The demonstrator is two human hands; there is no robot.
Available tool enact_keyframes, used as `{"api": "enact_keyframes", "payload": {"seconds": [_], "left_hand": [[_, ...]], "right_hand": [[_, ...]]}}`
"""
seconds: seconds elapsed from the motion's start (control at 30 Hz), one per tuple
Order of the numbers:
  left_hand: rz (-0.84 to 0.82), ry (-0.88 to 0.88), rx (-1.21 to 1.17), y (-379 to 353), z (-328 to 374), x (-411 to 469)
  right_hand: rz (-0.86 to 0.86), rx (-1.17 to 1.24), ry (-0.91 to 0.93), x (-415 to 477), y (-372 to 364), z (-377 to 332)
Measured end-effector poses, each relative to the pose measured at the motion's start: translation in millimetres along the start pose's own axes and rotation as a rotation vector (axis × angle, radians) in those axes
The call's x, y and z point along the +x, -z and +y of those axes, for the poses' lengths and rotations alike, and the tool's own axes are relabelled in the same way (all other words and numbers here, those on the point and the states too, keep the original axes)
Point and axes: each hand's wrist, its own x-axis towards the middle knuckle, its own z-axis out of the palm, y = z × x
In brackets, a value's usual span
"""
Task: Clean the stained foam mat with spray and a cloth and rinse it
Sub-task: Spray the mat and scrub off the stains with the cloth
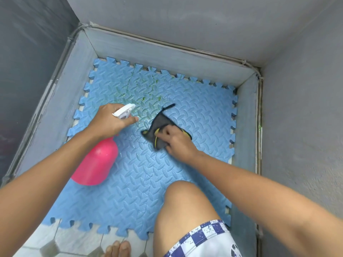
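A blue interlocking foam mat (194, 101) covers the floor in a grey-walled corner. Green stains (143, 89) are spread over its far middle part. My left hand (109, 121) grips the white trigger head of a pink spray bottle (96, 164), with the nozzle aimed at the stained patch. My right hand (178, 141) presses a dark grey cloth with yellow trim (159, 125) onto the mat just right of the nozzle. One corner of the cloth trails toward the stains.
A raised grey skirting (167, 51) borders the mat on the far, left and right sides, below grey walls. My bare right knee (185, 206) rests over the mat's near right part. Toes (118, 249) and pale tiles (74, 240) lie at the near edge.
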Motion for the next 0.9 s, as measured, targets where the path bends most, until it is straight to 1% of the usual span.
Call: {"api": "enact_keyframes", "payload": {"seconds": [0.03, 0.07, 0.1, 0.13, 0.2, 0.27, 0.3, 0.37, 0.4, 0.43, 0.47, 0.53, 0.6, 0.63, 0.67, 0.7, 0.73, 0.8, 0.83, 0.87, 0.9], "left_hand": [[0.0, 0.011, -0.01, 1, 0, 0], [-0.002, 0.02, -0.013, 1, 0, 1], [-0.008, 0.018, -0.013, 2, -1, 2], [-0.013, 0.015, -0.013, 3, -2, 3], [-0.016, 0.021, -0.025, 4, -5, 5], [-0.016, 0.027, -0.036, 3, -7, 6], [-0.017, 0.021, -0.029, 3, -8, 7], [-0.018, 0.011, -0.015, 2, -9, 6], [-0.012, 0.014, -0.017, 3, -10, 6], [-0.005, 0.022, -0.026, 3, -10, 5], [0.0, 0.029, -0.037, 3, -10, 5], [0.004, 0.033, -0.051, 3, -9, 5], [-0.001, 0.043, -0.073, 2, -10, 7], [0.001, 0.045, -0.069, 1, -9, 8], [0.005, 0.044, -0.044, 1, -9, 8], [0.009, 0.039, -0.013, 1, -10, 8], [0.013, 0.031, 0.011, 2, -12, 6], [0.02, 0.019, 0.031, 3, -17, 0], [0.026, 0.022, 0.035, 2, -20, -6], [0.042, 0.029, 0.047, 0, -22, -11], [0.066, 0.043, 0.067, -1, -23, -18]], "right_hand": [[-0.072, -0.017, 0.134, -6, 1, 2], [-0.119, -0.044, 0.215, -6, 4, 11], [-0.125, -0.058, 0.224, -2, 12, 22], [-0.099, -0.049, 0.158, 7, 20, 34], [0.023, -0.044, -0.026, 36, 44, 62], [0.146, -0.108, -0.211, 68, 69, 95], [0.19, -0.135, -0.318, 84, 79, 109], [0.258, -0.1, -0.5, 107, 85, 124], [0.27, -0.08, -0.551, 115, 82, 123], [0.26, -0.089, -0.544, 119, 76, 113], [0.236, -0.111, -0.483, 117, 68, 98], [0.136, -0.1, -0.264, 101, 51, 67], [-0.003, -0.068, -0.066, 72, 35, 40], [-0.046, -0.057, -0.013, 57, 29, 33], [-0.046, -0.046, -0.009, 42, 26, 31], [-0.001, -0.036, -0.057, 29, 23, 36], [0.077, -0.016, -0.162, 18, 25, 44], [0.243, 0.032, -0.43, 7, 32, 62], [0.291, 0.045, -0.536, 5, 36, 69], [0.31, 0.046, -0.601, 6, 38, 73], [0.319, 0.037, -0.62, 8, 39, 75]]}}
